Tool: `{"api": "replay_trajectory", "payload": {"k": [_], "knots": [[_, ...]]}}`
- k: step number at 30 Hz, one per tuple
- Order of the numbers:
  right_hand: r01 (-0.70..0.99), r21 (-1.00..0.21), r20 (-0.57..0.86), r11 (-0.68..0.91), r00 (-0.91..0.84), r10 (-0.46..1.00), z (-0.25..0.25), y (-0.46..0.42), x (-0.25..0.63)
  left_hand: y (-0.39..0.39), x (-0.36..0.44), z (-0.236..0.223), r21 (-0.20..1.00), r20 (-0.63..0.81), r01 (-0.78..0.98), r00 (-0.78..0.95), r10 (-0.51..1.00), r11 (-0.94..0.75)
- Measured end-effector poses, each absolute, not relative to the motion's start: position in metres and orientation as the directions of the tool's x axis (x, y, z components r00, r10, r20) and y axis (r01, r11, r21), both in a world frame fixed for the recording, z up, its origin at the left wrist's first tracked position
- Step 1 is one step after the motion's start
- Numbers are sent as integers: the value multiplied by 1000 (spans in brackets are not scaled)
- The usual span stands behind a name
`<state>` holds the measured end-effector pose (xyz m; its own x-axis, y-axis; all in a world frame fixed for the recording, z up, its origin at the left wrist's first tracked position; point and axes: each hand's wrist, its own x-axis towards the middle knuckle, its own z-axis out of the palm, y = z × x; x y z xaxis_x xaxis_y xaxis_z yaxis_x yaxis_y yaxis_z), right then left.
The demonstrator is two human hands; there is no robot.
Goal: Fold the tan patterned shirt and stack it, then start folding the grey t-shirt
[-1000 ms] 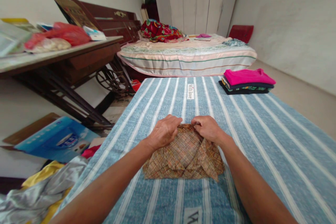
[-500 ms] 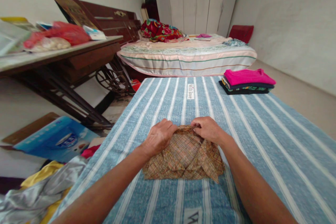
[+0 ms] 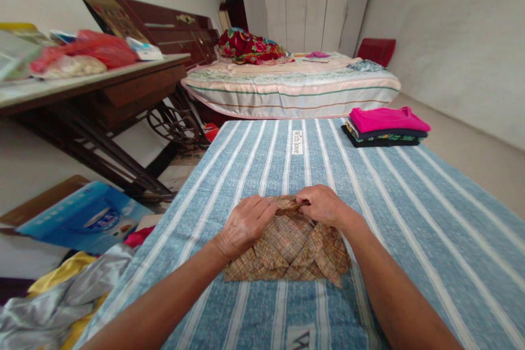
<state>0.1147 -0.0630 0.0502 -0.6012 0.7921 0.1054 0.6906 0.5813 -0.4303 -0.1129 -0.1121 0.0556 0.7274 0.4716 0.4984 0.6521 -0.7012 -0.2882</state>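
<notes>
A brown plaid shirt (image 3: 289, 249), folded small with its collar toward me, lies on a blue and white striped sheet (image 3: 410, 213). My left hand (image 3: 245, 224) rests on the shirt's left part, fingers curled and pressing the cloth. My right hand (image 3: 324, 205) pinches the shirt's far top edge between thumb and fingers. The two hands nearly touch at the fold's far edge.
A stack of folded clothes with a pink one on top (image 3: 385, 126) sits at the sheet's far right. A dark wooden table (image 3: 102, 87) with bags stands left, a bed (image 3: 291, 87) beyond. Loose grey and yellow cloth (image 3: 57, 301) and a blue box (image 3: 77, 219) lie at lower left.
My left hand slid back toward me along the shirt's left part. My right hand stayed on the far edge, and the fold now lies flatter.
</notes>
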Motion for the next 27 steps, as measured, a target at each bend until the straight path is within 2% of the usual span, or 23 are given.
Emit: {"api": "replay_trajectory", "payload": {"k": [8, 16, 20, 24, 27], "knots": [[664, -389, 77, 638, -667, 741, 54, -63, 114, -117, -113, 57, -208, 461, 643, 729, 506, -737], [612, -466, 81, 639, -690, 720, 50, -64, 113, -120, -115, 53, -283, 455, 635, 749, 482, -719], [589, -504, 76, 632, -698, 712, 47, -63, 111, -122, -114, 51, -281, 476, 639, 740, 474, -716], [598, -518, 61, 612, -687, 724, 47, -63, 111, -121, -113, 51, -236, 457, 653, 728, 511, -719], [602, -516, 49, 610, -690, 722, 48, -64, 111, -116, -114, 54, -158, 438, 682, 697, 568, -715]]}}
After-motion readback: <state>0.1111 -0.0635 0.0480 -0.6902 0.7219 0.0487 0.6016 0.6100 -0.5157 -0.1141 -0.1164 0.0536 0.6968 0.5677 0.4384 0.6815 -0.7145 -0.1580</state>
